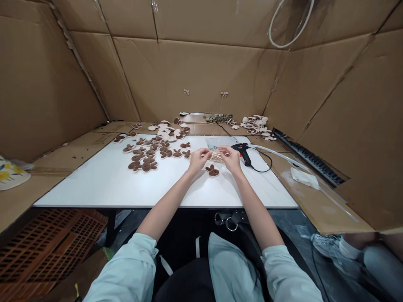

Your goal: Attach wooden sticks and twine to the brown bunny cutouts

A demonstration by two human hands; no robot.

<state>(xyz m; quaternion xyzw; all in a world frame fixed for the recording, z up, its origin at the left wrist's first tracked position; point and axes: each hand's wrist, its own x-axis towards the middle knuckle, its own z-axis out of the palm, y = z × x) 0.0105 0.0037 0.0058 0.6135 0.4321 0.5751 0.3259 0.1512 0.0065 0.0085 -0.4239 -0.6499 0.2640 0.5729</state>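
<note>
Pale green sleeves are seen nearest. By the left hand and right hand, a bundle of thin, cream-coloured strands is pinched over the white table, beyond one brown piece.

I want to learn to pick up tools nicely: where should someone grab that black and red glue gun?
Take the black and red plastic glue gun by its black handle, probably from the near right. It seems to lie on its side, its narrow handle uncovered and slanting that way. Mind the thin black cord looping right.
</note>
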